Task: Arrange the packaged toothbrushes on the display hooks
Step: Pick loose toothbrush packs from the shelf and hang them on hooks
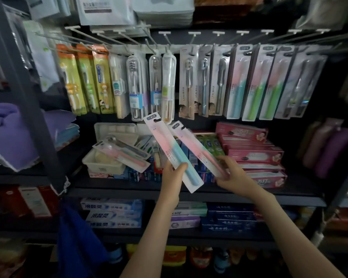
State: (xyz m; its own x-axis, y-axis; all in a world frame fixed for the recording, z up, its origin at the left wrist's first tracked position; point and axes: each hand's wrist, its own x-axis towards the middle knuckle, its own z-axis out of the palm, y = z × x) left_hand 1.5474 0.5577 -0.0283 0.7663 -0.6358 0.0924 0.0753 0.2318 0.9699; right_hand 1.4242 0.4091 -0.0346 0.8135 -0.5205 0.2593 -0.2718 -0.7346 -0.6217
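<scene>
Fingers (181,167) of left hand (172,174) pinch blue-handled pack (169,145); right hand (234,176) grips pink-handled pack (196,149); both packs below display hooks (129,38), unhung. Step: carry-up. Next: thread hang-hole onto matching hook

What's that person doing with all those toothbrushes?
A person is filling a shop rack. The left hand grips a blue-handled toothbrush pack, and the right hand holds a pinkish toothbrush pack. Both packs are tilted in front of the toothpaste boxes, not yet on the display hooks, where other packs hang in a row.
</scene>
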